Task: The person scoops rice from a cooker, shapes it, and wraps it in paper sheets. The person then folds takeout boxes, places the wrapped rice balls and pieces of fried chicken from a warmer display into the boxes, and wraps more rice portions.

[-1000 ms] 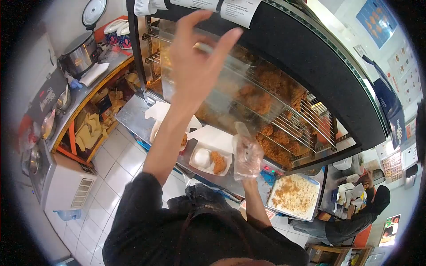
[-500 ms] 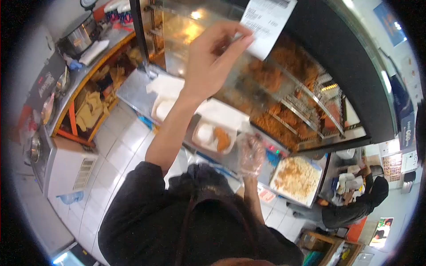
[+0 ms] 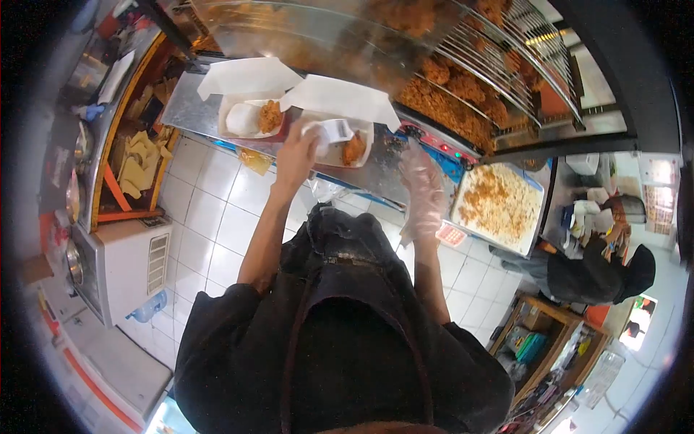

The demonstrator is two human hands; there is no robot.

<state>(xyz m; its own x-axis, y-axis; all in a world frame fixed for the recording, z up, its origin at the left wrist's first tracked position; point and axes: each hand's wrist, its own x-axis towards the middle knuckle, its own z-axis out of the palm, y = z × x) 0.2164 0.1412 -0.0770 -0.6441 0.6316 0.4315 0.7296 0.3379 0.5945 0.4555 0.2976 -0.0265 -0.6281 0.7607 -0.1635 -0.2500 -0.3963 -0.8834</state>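
My bare left hand (image 3: 296, 159) is closed on a white paper slip (image 3: 334, 132), which hangs over an open white box (image 3: 367, 147). A piece of fried chicken (image 3: 353, 150) lies in that box; the slip hides part of its contents. To the left, another open box (image 3: 225, 129) holds white rice (image 3: 243, 118) and fried chicken (image 3: 270, 117). My right hand (image 3: 422, 189), in a clear plastic glove, hovers over the counter's front edge, right of the boxes. Its fingers are apart and nothing shows in them.
A glass cabinet with wire racks (image 3: 499, 61) of fried chicken stands behind the counter (image 3: 189, 108). At the right is a tray of crumbly coating (image 3: 499, 202). Farther right, a person in dark clothes (image 3: 589, 271) works at another counter. Shelves (image 3: 130, 145) stand at the left.
My left hand has brought the slip down from the cabinet's top to over the right box. My right hand has shifted slightly right. The view has tilted down.
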